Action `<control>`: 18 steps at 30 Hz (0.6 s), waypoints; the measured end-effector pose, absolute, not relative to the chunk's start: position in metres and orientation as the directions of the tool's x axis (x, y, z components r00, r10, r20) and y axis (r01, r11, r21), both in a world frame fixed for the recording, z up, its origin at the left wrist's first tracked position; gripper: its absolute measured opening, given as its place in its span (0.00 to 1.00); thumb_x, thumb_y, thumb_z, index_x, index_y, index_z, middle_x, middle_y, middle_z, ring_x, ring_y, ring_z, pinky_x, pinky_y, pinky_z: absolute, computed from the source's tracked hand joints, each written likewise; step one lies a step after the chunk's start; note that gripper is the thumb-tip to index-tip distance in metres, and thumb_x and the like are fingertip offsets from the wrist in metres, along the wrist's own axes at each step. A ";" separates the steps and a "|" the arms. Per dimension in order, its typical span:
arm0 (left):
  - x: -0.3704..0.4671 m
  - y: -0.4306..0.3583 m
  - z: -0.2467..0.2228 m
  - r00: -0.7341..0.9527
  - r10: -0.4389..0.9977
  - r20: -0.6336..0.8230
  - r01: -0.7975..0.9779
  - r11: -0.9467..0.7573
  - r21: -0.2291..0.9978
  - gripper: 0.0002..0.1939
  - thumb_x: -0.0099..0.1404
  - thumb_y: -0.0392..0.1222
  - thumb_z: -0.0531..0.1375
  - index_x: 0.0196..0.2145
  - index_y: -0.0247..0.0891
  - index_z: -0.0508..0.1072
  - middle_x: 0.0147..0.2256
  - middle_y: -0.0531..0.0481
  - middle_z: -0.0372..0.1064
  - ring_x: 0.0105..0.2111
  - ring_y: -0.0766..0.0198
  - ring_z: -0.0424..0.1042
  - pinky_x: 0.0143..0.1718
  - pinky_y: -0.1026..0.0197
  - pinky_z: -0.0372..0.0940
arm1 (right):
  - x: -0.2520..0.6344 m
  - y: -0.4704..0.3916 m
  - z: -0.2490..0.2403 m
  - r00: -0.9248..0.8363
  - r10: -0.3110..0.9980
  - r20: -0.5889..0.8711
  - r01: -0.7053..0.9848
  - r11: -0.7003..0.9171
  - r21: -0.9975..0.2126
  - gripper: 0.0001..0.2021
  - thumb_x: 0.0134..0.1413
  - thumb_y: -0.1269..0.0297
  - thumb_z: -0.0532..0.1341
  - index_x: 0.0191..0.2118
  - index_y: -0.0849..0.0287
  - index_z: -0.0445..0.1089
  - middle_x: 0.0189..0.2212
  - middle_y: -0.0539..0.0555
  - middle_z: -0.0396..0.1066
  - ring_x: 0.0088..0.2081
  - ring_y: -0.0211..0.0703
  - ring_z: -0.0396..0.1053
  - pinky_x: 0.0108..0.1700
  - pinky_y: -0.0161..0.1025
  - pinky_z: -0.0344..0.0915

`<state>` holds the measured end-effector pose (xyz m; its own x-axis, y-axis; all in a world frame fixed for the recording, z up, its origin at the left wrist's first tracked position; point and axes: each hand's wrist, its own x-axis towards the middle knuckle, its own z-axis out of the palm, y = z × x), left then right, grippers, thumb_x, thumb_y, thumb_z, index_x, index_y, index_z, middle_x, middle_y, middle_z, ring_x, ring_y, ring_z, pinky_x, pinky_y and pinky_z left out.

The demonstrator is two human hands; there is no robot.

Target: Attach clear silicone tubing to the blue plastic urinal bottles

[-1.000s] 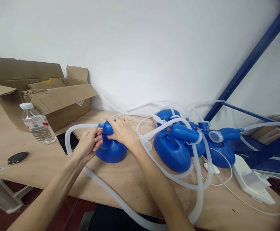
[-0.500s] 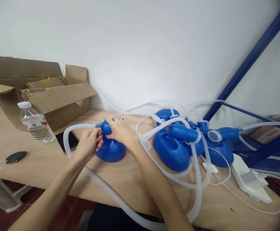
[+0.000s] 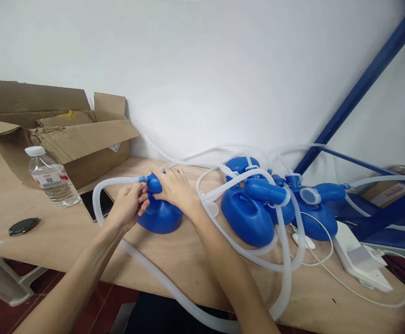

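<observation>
A blue plastic urinal bottle (image 3: 161, 219) stands on the table with a translucent white hose (image 3: 113, 182) joined to its neck. My right hand (image 3: 175, 188) is closed around the neck from behind, its thumb in front. My left hand (image 3: 129, 204) is at the hose joint, thumb and fingertips pinched together just below a thin ring (image 3: 143, 178) there. What the left fingertips hold, if anything, is too small to tell. From the joint the hose loops left and down, then passes under both forearms along the table's front edge.
More blue urinal bottles (image 3: 246, 218) with tangled hoses stand to the right, beside a white power strip (image 3: 360, 260) with cables. On the left are an open cardboard box (image 3: 98, 146), a water bottle (image 3: 52, 181), a phone (image 3: 93, 204) and a small black oval object (image 3: 23, 226).
My left fingertips have drawn slightly down and away from the hose joint. The right hand stays on the bottle's neck.
</observation>
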<state>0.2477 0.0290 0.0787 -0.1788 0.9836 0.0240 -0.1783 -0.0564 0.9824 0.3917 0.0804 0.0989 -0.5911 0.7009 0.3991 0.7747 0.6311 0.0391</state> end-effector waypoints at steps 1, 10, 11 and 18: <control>0.248 0.030 0.078 -0.182 0.983 0.027 -0.173 -0.059 0.983 0.13 0.62 0.46 0.58 0.24 0.40 0.63 0.16 0.61 0.49 0.13 0.71 0.56 0.11 0.70 0.48 | 0.391 0.080 0.099 -0.589 0.703 0.400 0.776 0.629 0.037 0.29 0.60 0.57 0.69 0.64 0.57 0.65 0.52 0.64 0.75 0.53 0.59 0.72 0.54 0.50 0.63; 0.223 0.020 0.074 -0.107 0.969 0.221 0.416 -0.158 0.896 0.26 0.65 0.64 0.55 0.31 0.37 0.75 0.27 0.46 0.75 0.26 0.57 0.75 0.26 0.59 0.69 | 0.393 0.080 0.096 -0.588 0.696 0.412 0.768 0.640 0.014 0.32 0.57 0.57 0.71 0.65 0.57 0.63 0.54 0.62 0.74 0.53 0.58 0.72 0.55 0.50 0.63; 0.218 0.016 0.075 -0.091 0.949 0.300 0.544 -0.205 0.814 0.26 0.66 0.64 0.55 0.33 0.38 0.76 0.29 0.46 0.76 0.27 0.57 0.75 0.28 0.58 0.70 | 0.393 0.081 0.096 -0.587 0.695 0.415 0.767 0.642 0.010 0.33 0.57 0.56 0.71 0.65 0.57 0.63 0.54 0.62 0.74 0.53 0.59 0.72 0.55 0.50 0.63; 0.182 0.021 0.085 0.241 0.625 0.743 0.957 -0.281 -0.074 0.24 0.75 0.56 0.53 0.52 0.35 0.77 0.52 0.34 0.77 0.54 0.41 0.74 0.53 0.45 0.67 | 0.395 0.082 0.096 -0.624 0.660 0.417 0.735 0.678 0.027 0.31 0.56 0.54 0.72 0.62 0.57 0.65 0.52 0.61 0.75 0.53 0.58 0.72 0.55 0.49 0.63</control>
